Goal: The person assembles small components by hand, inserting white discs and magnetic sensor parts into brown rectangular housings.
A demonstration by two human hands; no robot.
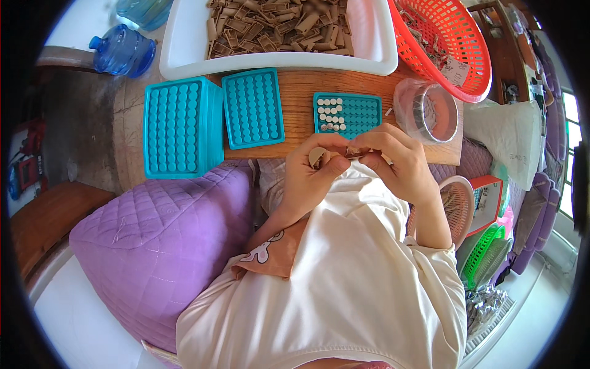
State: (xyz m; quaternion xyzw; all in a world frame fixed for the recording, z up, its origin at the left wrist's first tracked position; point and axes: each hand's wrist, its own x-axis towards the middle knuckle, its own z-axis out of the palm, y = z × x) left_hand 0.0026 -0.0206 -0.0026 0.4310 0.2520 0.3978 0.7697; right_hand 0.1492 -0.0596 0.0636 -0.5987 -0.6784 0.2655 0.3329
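My left hand [312, 178] and my right hand [401, 163] meet at the table's front edge, in front of my cream top. Between their fingertips they pinch a small brown plastic piece [355, 154]; its exact shape is partly covered by the fingers. A tan, rounded plastic part [317, 157] also shows in the curl of my left hand, and I cannot tell whether it joins the pinched piece. Just beyond the hands lies a teal tray [365, 128] with round pockets. Small white discs [330, 111] fill several pockets on its left side.
A white tub [276, 64] of brown plastic parts [270, 31] stands behind. Left are stacked teal trays [175, 126] and another teal tray [253, 107]. A lined round container [437, 114] and red basket [470, 46] stand right. Purple quilted seat [160, 246] sits left.
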